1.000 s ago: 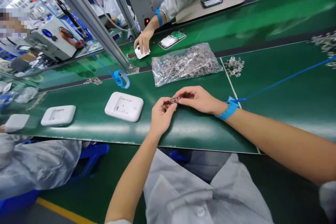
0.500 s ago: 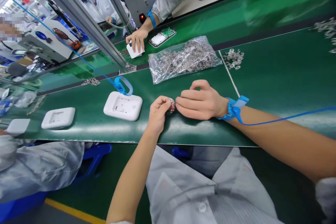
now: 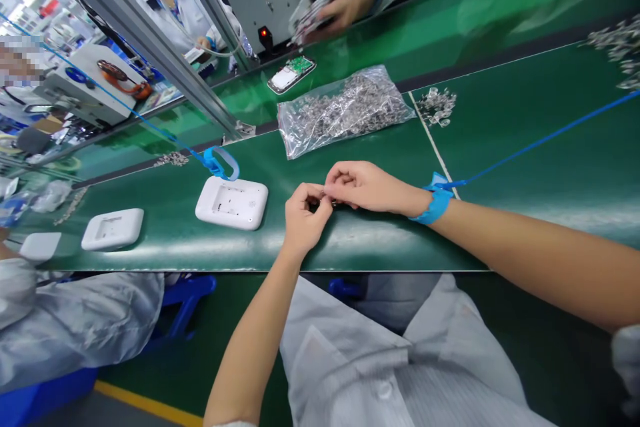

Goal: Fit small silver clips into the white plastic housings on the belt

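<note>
Over the near part of the green bench, my left hand (image 3: 305, 219) is closed in a pinch. Its fingers hold small shiny metal pieces, now mostly covered by the fingertips. My right hand (image 3: 367, 188), with a blue wrist strap (image 3: 434, 207), meets it fingertip to fingertip. The right fingers are closed too; what they grip is too hidden to make out. Beyond the hands lies a clear plastic bag (image 3: 345, 110) full of small metal pieces. To the left, a white plastic device housing (image 3: 232, 203) rests with its recessed side up.
A loose blue wrist strap (image 3: 220, 163) hangs above the housing. Another white housing (image 3: 113, 229) sits farther left. Loose metal pieces (image 3: 437, 107) lie right of the bag. A co-worker's hand (image 3: 340, 10) is blurred across the bench, near an opened device (image 3: 292, 75).
My right hand has turned and come left, so its fingertips now meet the left ones over the small pieces. The co-worker's hand has lifted away to the right, with something blurred in it.
</note>
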The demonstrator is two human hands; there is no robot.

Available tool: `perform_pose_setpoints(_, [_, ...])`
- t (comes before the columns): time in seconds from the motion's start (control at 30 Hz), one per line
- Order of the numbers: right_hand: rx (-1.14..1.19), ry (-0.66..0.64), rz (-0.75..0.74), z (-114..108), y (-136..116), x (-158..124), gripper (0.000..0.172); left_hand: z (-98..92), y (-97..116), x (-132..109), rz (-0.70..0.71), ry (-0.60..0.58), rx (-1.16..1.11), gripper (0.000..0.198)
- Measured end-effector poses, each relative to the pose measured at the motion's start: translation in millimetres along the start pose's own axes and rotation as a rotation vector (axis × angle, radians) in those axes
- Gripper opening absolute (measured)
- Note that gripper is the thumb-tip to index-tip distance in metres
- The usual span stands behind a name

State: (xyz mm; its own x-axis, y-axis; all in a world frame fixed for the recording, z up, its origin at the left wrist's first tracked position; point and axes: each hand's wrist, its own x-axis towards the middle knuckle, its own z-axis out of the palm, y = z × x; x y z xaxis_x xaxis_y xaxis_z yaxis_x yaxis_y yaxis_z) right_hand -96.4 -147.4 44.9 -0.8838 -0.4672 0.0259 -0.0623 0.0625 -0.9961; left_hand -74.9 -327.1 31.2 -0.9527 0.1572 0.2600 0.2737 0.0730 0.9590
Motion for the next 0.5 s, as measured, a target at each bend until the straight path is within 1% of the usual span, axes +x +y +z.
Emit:
perform_pose_setpoints(0.03, [-0.001, -0.019, 0.029, -2, -2, 0, 0.030, 0.7, 0, -1, 0.044, 0.009, 0.080, 0.019])
perform_pose_setpoints(0.1, [0.003, -0.051, 0.028, -7, -5, -1, 0.028, 1.8, 0, -3, 0.099, 0.022, 0.179, 0.014])
perform_pose_setpoints(0.17, [-0.010, -0.058, -0.020, -14, -7, -2, 0.024, 2.2, 0, -4, 0.103, 0.018, 0.183, 0.014])
perform_pose_setpoints(0.23, [-0.086, -0.065, -0.094, -20, -8, -3, 0.020, 1.9, 1, -3, 0.061, 0.009, 0.106, 0.019])
perform_pose_setpoints(0.27, [-0.154, -0.074, -0.147, -23, -9, -3, 0.017, 1.4, 1, -2, 0.025, 0.005, 0.044, 0.022])
perform_pose_setpoints(0.33, [-0.341, -0.074, -0.317, -29, -9, -3, 0.013, 0.1, 2, -1, -0.065, -0.016, -0.101, 0.028])
perform_pose_setpoints(0.37, [-0.455, -0.056, -0.425, -30, -9, -3, 0.015, -0.7, 2, -1, -0.109, -0.029, -0.172, 0.031])
perform_pose_setpoints(0.43, [-0.683, -0.007, -0.628, -32, -9, -3, 0.024, -2.2, 3, 0, -0.183, -0.048, -0.291, 0.033])
perform_pose_setpoints(0.5, [-0.838, 0.029, -0.734, -31, -7, -4, 0.030, -3.2, 3, 1, -0.230, -0.054, -0.363, 0.033])
